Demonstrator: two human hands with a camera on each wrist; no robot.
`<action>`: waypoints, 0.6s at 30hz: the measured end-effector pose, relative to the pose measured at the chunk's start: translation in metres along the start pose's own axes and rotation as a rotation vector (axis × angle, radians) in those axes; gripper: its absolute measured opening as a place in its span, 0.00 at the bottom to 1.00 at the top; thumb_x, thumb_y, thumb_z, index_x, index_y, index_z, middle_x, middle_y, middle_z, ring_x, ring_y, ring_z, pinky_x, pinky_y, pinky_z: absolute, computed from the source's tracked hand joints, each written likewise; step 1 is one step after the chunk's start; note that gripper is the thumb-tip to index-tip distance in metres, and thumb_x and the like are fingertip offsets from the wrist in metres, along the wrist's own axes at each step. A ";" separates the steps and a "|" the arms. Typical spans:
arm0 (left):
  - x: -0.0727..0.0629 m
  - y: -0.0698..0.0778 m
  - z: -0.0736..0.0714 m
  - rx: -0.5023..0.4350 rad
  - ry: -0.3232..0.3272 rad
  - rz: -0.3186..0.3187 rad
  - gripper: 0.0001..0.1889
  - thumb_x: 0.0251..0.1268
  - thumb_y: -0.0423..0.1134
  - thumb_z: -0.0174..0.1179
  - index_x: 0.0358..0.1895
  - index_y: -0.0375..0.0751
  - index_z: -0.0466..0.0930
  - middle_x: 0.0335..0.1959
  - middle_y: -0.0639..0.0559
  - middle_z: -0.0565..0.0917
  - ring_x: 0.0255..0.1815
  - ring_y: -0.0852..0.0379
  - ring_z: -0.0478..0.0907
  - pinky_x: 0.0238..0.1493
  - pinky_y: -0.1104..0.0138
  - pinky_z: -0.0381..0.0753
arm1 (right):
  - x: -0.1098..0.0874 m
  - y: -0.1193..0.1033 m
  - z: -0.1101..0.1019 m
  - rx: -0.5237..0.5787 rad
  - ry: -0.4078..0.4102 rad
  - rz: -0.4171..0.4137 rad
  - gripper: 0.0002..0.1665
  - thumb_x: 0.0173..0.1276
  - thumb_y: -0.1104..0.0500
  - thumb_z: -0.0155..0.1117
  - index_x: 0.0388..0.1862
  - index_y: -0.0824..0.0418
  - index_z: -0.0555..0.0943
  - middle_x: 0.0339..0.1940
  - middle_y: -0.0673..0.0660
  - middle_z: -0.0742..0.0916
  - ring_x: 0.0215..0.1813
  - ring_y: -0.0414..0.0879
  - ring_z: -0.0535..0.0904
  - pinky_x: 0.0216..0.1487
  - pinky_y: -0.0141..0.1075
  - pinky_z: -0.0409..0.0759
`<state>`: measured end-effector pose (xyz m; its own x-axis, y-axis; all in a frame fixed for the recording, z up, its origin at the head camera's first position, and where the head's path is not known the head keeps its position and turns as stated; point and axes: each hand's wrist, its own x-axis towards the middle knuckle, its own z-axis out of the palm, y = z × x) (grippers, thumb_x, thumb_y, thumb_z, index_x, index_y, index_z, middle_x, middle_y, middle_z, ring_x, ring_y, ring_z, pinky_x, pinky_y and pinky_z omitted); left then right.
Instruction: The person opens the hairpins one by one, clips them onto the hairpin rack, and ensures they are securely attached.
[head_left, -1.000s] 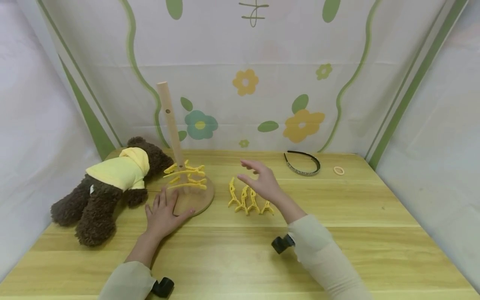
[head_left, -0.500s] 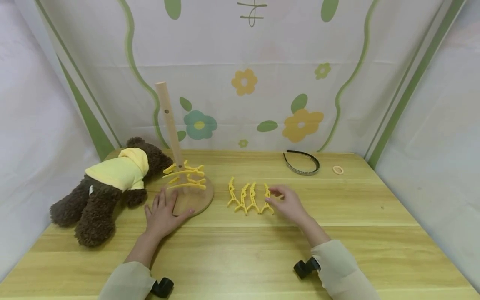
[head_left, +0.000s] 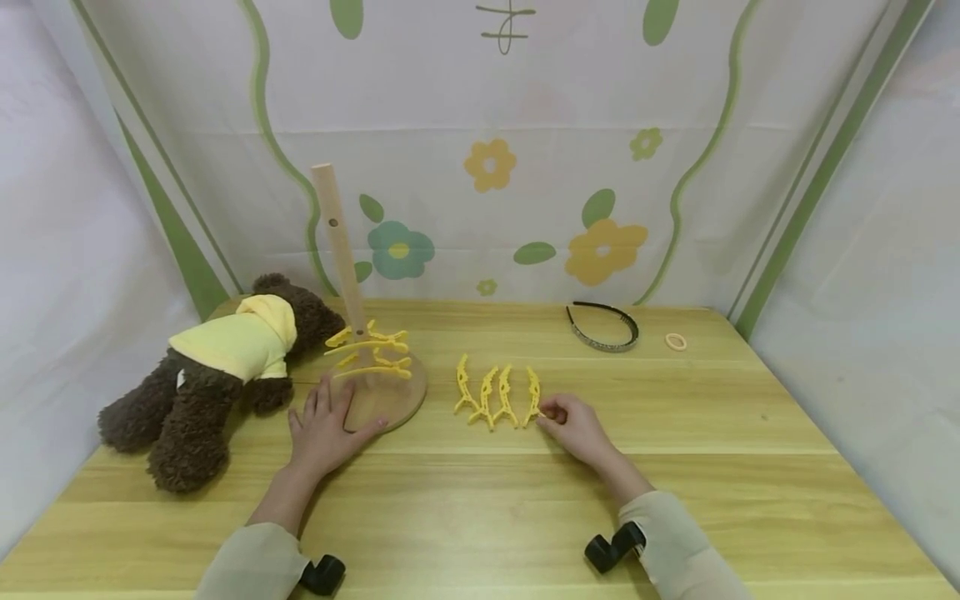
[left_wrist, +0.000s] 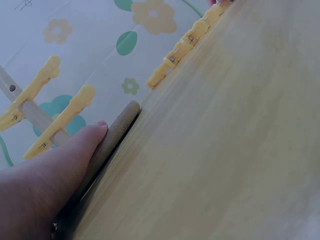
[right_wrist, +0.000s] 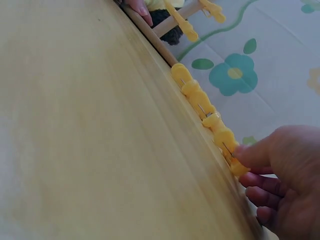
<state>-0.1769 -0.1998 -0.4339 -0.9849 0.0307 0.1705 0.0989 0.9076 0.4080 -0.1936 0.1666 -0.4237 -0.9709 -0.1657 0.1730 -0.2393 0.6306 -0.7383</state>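
Note:
My left hand [head_left: 324, 437] rests spread on the round base [head_left: 397, 404] of a wooden stand, its thumb [left_wrist: 92, 134] lying over the base's edge. Yellow hair clips [head_left: 371, 346] are fixed across the lower part of the stand's post [head_left: 341, 250]. Right of the stand, several more yellow clips lie side by side on the table. My right hand [head_left: 579, 427] pinches the forked end of the rightmost hair clip [head_left: 533, 385] between thumb and fingers. In the right wrist view the thumb tip [right_wrist: 245, 154] is against that clip, which overlaps the others in the row.
A brown teddy bear [head_left: 232, 346] in a yellow hoodie lies left of the stand. At the back right are a dark, glittery headband [head_left: 606, 344] and a small pale ring [head_left: 676, 342]. A flower-printed cloth [head_left: 435, 100] hangs behind the wooden table [head_left: 465, 508].
My right hand has come down and to the right, from above the clips to the rightmost one, and now pinches its end. That clip's forked end has shifted slightly. The left hand has stayed put.

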 end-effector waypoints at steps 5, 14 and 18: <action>-0.001 0.000 -0.001 -0.001 -0.005 -0.003 0.48 0.46 0.71 0.47 0.66 0.41 0.51 0.65 0.33 0.38 0.62 0.32 0.37 0.48 0.36 0.29 | 0.001 0.003 -0.002 -0.025 0.065 0.015 0.03 0.55 0.66 0.61 0.30 0.64 0.80 0.22 0.51 0.77 0.25 0.43 0.69 0.25 0.34 0.68; -0.001 0.000 -0.001 0.006 -0.004 -0.003 0.48 0.46 0.70 0.47 0.66 0.41 0.51 0.65 0.33 0.38 0.62 0.32 0.38 0.48 0.36 0.30 | 0.004 0.011 -0.009 -0.198 0.063 0.014 0.23 0.48 0.48 0.68 0.33 0.66 0.77 0.27 0.55 0.76 0.31 0.47 0.70 0.32 0.38 0.69; -0.001 0.001 -0.001 0.000 -0.003 0.001 0.48 0.46 0.70 0.47 0.66 0.40 0.51 0.65 0.33 0.38 0.62 0.31 0.38 0.48 0.36 0.30 | 0.002 0.011 -0.012 -0.251 0.038 -0.009 0.25 0.44 0.49 0.70 0.32 0.66 0.76 0.28 0.55 0.75 0.32 0.48 0.68 0.33 0.39 0.67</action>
<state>-0.1760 -0.1997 -0.4327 -0.9852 0.0329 0.1684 0.1000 0.9077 0.4076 -0.1988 0.1821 -0.4235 -0.9674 -0.1466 0.2063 -0.2388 0.7987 -0.5524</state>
